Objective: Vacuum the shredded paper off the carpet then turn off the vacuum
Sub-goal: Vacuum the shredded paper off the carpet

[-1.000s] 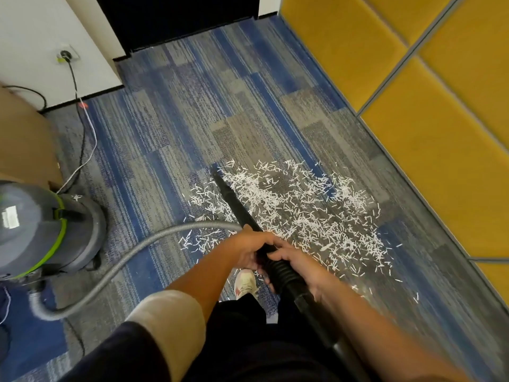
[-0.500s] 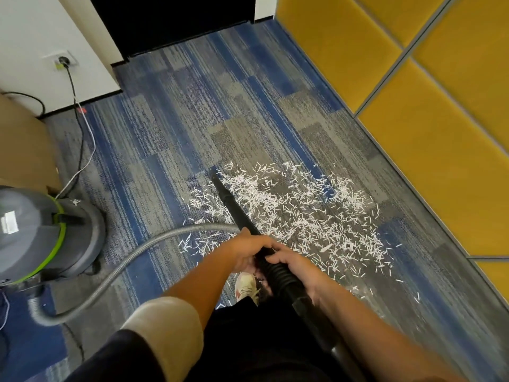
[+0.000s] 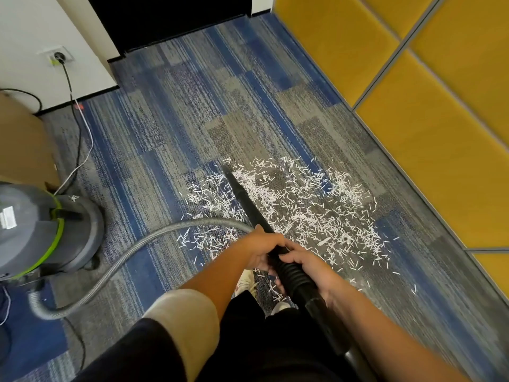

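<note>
L hand (image 3: 259, 248) was wrapped round the black wand (image 3: 243, 198) up front. R hand (image 3: 309, 267) was just behind it, fingers curled on the ribbed cuff, so both were holding the tube. The nozzle tip (image 3: 225, 169) sat at the far-left edge of the shredded paper (image 3: 303, 213), low to the carpet (image 3: 165, 133); actual contact couldn't be made out.

Risks, as I judged them:
- The nozzle was narrow vs. a wide spill, so passes could leave strips behind.
- The grey hose (image 3: 132, 252) looped beside the left-hand scraps, and a swing might drag and scatter them.
- Bits lay by the shoe (image 3: 245, 279), so a step could tread them in.
- A hard tug could pull the vacuum (image 3: 41, 230) and strain its cord (image 3: 72, 86) at the wall socket (image 3: 57, 57).

The paper was short, thin white strips, light and prob. easy to lift. It was dense mid-pile and sparse at the edges, spread btwn the feet and the yellow panels (image 3: 440, 139). A few sat on the vacuum's body.
</note>
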Tool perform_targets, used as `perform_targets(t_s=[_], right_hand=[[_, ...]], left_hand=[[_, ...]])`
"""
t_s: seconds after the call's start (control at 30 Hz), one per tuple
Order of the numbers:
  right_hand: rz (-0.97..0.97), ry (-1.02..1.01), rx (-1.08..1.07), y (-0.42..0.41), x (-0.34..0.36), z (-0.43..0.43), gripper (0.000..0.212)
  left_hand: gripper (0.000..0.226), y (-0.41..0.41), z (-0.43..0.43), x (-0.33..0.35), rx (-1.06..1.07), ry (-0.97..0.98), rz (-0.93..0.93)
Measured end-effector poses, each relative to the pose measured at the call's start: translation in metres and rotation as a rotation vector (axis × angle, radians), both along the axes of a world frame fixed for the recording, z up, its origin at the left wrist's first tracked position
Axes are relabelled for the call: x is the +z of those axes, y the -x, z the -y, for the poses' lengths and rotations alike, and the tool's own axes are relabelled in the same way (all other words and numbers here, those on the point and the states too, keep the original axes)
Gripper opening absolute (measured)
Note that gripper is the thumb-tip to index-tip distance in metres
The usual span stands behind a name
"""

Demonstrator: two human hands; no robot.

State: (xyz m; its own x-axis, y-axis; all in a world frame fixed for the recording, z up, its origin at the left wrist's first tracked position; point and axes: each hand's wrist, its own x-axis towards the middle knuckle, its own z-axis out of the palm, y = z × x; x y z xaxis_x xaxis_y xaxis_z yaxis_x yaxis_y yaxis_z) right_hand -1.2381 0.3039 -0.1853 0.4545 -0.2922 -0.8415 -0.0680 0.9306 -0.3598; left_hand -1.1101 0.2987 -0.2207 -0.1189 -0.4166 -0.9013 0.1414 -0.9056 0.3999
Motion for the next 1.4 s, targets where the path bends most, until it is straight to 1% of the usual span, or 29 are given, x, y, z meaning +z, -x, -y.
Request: perform_targets(t_s=[0.17,0.4,0.47,0.53,0.6,0.77,0.87,0.97,1.03,1.07,1.13,1.23,1.37,1.4], right_hand=[[0.000,-0.005,0.017,0.024,0.005,-0.009,0.033],[0.004,-0.023,0.032,0.061,0.009,-0.025,0.032],[-0.007,-0.010,0.052,0.066,0.008,-0.025,0.035],[-0.019,-0.007,0.063,0.066,0.006,-0.023,0.041],[-0.029,-0.012,0.058,0.063,0.004,-0.020,0.043],[-0.013,-0.002,0.057,0.039,0.005,-0.006,0.039],[0.002,-0.001,0.037,0.019,0.007,0.000,0.032],[0.013,0.015,0.022,0.005,0.005,0.005,0.029],[0.003,0.018,0.015,0.000,0.005,0.006,0.030],[-0.002,0.016,0.004,-0.003,0.005,0.007,0.030],[-0.016,0.007,-0.007,-0.006,0.007,0.007,0.031],[-0.038,-0.004,-0.012,-0.010,0.006,0.007,0.035],[-0.043,0.000,-0.005,-0.017,0.006,0.013,0.030],[-0.041,-0.002,-0.007,-0.018,0.006,0.015,0.029]], left_hand=[[0.071,0.024,-0.010,0.002,0.002,0.011,0.018],[0.048,0.061,-0.033,0.005,-0.031,0.021,0.000],[0.050,0.066,-0.034,0.003,-0.023,0.031,0.000],[0.060,0.067,-0.033,0.001,-0.011,0.034,0.006],[0.063,0.064,-0.031,0.001,-0.008,0.040,0.016],[0.060,0.038,-0.017,0.011,-0.010,0.062,0.046],[0.049,0.018,-0.008,0.012,-0.018,0.063,0.051],[0.048,0.003,0.002,0.009,-0.050,0.063,0.062],[0.038,-0.003,0.004,0.015,-0.047,0.049,0.046],[0.041,-0.005,0.006,0.016,-0.056,0.040,0.042],[0.053,-0.008,0.007,0.016,-0.071,0.033,0.038],[0.057,-0.012,0.008,0.017,-0.068,0.022,0.012],[0.067,-0.017,0.011,0.011,-0.030,0.024,0.007],[0.063,-0.018,0.013,0.011,-0.038,0.021,-0.006]])
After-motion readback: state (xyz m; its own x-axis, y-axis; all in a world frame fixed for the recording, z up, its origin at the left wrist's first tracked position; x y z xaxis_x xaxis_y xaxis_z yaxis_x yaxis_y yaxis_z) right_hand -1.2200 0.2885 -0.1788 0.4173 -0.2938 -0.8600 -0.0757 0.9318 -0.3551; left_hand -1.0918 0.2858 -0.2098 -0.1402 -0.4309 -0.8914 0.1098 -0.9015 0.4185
